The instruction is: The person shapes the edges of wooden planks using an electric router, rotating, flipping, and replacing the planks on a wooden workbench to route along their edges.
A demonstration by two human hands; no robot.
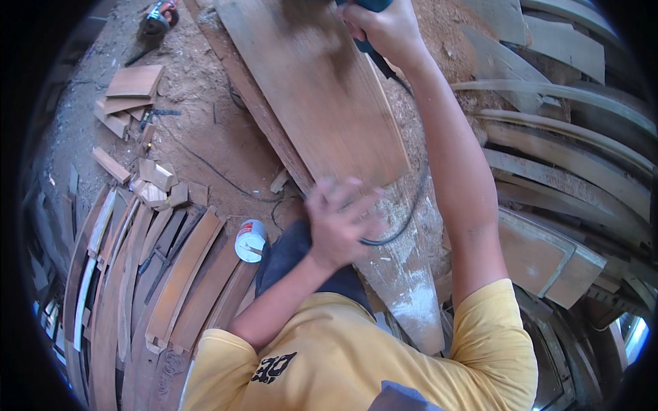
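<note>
My right hand (387, 29) is closed around the handle of a dark teal corded power tool (363, 46) at the top edge; most of its body is cut off or blurred, so I cannot tell its exact kind. Beneath the tool lies a wide, smooth wooden board (322, 103), running from the top down to the middle. At the board's near end is my left hand (339, 222), smeared by motion, its fingers spread and nothing in them. Whether it touches the wood I cannot tell. A black cord (419, 185) loops down from the tool past the right forearm.
A dusty bench plank (404, 274) supports the board. Curved wooden pieces (185, 274) are stacked at left, more (576, 144) at right. A white can (250, 240) stands by my leg. Wood offcuts (154, 181) and another power tool (159, 19) lie on the sawdust-covered ground.
</note>
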